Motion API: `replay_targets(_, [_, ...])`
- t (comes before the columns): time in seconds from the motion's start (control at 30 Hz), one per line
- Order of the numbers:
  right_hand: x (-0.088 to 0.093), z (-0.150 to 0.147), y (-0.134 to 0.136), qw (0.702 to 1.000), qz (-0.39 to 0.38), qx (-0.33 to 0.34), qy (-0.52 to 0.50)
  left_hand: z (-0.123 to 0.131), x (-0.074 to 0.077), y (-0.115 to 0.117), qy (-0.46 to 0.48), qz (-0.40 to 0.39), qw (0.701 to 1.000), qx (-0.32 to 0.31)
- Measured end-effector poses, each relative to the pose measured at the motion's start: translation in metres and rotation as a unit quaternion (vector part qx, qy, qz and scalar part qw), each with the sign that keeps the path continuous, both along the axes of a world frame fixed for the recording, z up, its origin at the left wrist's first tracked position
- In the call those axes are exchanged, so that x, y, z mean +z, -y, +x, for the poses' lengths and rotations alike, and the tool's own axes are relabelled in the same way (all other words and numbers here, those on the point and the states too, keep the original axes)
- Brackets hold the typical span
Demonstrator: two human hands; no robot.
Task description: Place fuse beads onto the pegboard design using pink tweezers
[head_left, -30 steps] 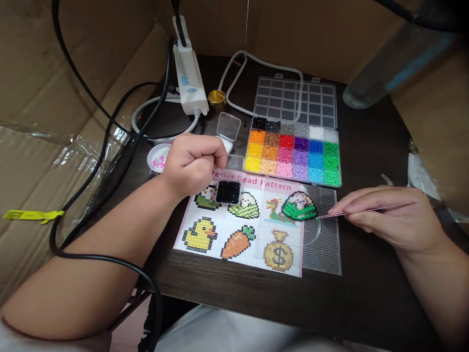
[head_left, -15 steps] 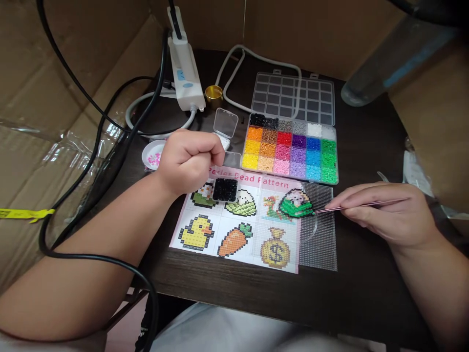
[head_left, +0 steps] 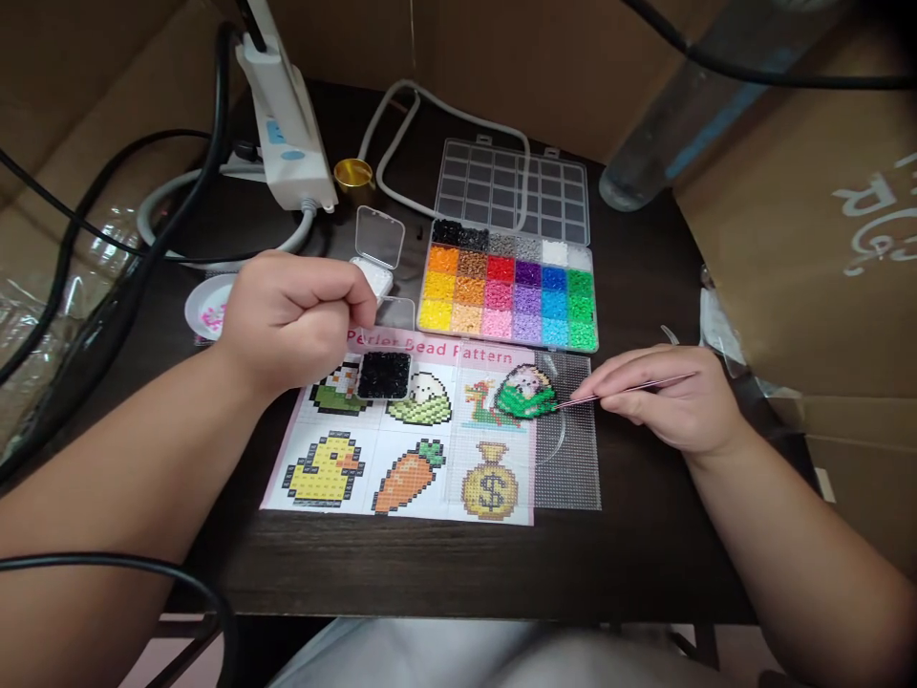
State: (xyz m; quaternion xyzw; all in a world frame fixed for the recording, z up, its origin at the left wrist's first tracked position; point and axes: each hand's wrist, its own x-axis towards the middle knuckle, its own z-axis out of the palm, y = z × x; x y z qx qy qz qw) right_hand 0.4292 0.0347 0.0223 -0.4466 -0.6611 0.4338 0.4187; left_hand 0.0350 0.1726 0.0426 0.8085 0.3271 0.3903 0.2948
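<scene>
My right hand (head_left: 663, 397) pinches a pair of thin tweezers (head_left: 641, 385), their tips at the right edge of a bead figure (head_left: 526, 392). Green, pale and black beads make up this figure, which lies on a clear pegboard (head_left: 573, 468). The board partly overlaps a printed bead pattern sheet (head_left: 412, 497). My left hand (head_left: 297, 320) is closed in a fist above the sheet's upper left corner. Just beside its knuckles is a small clear box of black beads (head_left: 385, 375) with its lid raised. Whatever the curled left fingers hold, if anything, is hidden.
Behind the sheet lies an open sorting case (head_left: 512, 287) of coloured beads. A box of white beads (head_left: 373, 277), a white dish (head_left: 207, 304) with pink beads and a gold cup (head_left: 353, 176) stand left of it. A power strip (head_left: 287, 134) and black cables (head_left: 207, 143) occupy the left side.
The camera view has shifted, so the table's things appear further left. Both hands keep their poses; the tweezer tips remain by the bead figure's right edge.
</scene>
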Motion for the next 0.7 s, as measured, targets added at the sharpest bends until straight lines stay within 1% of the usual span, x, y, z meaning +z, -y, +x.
replay_targets(0.2, [0.0008, -0.001, -0.0009, 1.0, 0.019, 0.012, -0.005, 0.0009, -0.0006, 0.0003, -0.003, 0.003, 1.0, 0.003])
replay_targets(0.37, [0.0003, -0.0003, -0.0007, 1.0, -0.004, 0.005, 0.019, -0.0005, -0.0026, 0.0001, 0.0, -0.003, 1.0, 0.004])
replay_targets(0.57, [0.0008, -0.0013, -0.0006, 1.0, 0.004, 0.016, 0.003, -0.0006, -0.0017, -0.0011, -0.001, -0.001, 1.0, -0.005])
replay_targets(0.7, [0.0019, -0.0019, -0.0008, 1.0, -0.011, 0.016, 0.018, 0.0002, -0.001, -0.0014, -0.001, -0.006, 1.0, 0.002])
